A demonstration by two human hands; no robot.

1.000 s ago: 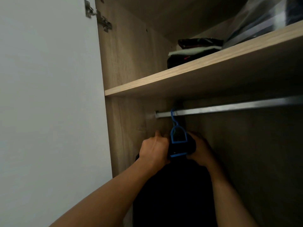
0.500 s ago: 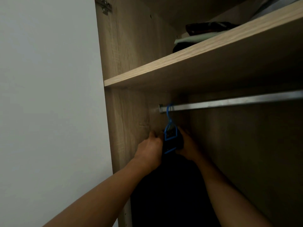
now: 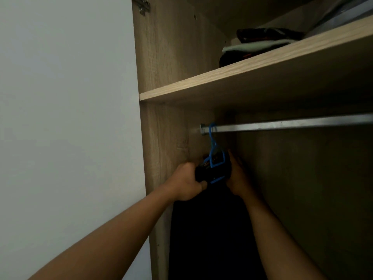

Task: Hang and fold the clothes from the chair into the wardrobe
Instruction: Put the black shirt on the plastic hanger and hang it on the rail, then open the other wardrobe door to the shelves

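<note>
A blue plastic hanger (image 3: 214, 156) hangs by its hook at the far left end of the metal wardrobe rail (image 3: 286, 125). A black garment (image 3: 210, 229) is draped over it and falls straight down into the dark. My left hand (image 3: 186, 183) grips the bunched black fabric at the hanger's left side. On the hanger's right side, my right hand (image 3: 239, 179) holds the fabric, its fingers partly hidden behind the cloth.
A wooden shelf (image 3: 252, 71) runs above the rail and carries a stack of folded clothes (image 3: 258, 45). The wardrobe's wooden side panel (image 3: 161, 138) stands just left of the hanger, with a white wall (image 3: 66, 118) beyond it.
The hanger stays hooked at the left end of the rail. Both hands keep their hold on the garment; the hanger's body has tilted a little.
</note>
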